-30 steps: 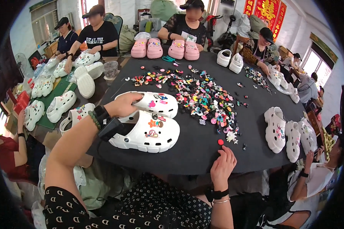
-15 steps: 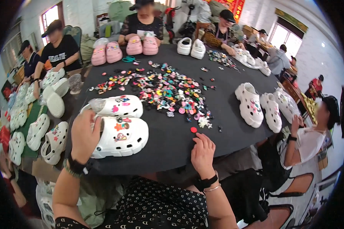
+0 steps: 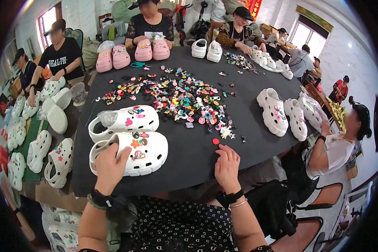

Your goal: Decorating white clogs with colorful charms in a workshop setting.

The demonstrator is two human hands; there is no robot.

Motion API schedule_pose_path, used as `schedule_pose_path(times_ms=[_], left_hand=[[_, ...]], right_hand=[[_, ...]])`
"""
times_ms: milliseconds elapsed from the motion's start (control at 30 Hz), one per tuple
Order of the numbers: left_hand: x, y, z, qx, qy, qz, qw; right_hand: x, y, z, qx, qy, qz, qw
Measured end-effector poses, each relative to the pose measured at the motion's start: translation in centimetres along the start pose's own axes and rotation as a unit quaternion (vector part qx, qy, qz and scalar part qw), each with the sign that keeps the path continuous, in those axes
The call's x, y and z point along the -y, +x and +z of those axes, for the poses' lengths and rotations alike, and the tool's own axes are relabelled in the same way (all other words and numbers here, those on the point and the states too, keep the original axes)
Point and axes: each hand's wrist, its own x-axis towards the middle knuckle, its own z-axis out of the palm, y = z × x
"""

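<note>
My left hand (image 3: 110, 164) grips the near white clog (image 3: 149, 152) at its foot opening. The fingers reach inside, partly hidden, and the thumb lies along the opening's edge. Charms, among them an orange star and a small head with brown hair, sit on this clog's upper. Right behind it is a second white clog (image 3: 145, 119) with a pink charm and clear plastic stuffed inside. My right hand (image 3: 227, 166) rests on the dark table, fingers loosely bent and slightly apart, holding nothing. Just beyond its fingertips lies a round red charm (image 3: 216, 141).
A heap of colourful charms (image 3: 185, 94) spreads over the table's middle. Decorated white clogs (image 3: 273, 112) stand at the right; more (image 3: 61, 161) crowd a side table at the left. Pink clogs (image 3: 143, 50) and teal scissors (image 3: 137, 64) lie at the back. Several people work around.
My left hand has moved from the near clog's heel side into its opening and taken hold. That clog has shifted slightly right. My right hand stays beside the red charm.
</note>
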Motion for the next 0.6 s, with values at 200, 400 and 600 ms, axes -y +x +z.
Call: schedule_pose_path(times_ms=[200,400,600], left_hand=[[0.04,-0.32,-0.06,0.012,-0.035,-0.005,0.999],[0.1,-0.44,-0.48,0.03,-0.059,0.005,0.998],[0.41,-0.32,-0.24,0.046,-0.058,0.024,0.997]], right_hand=[[0.39,0.16,-0.35,0.019,-0.012,0.015,1.0],[0.47,-0.09,-0.49,0.047,-0.017,0.01,0.999],[0.64,-0.09,-1.03,0.067,-0.023,0.032,0.997]])
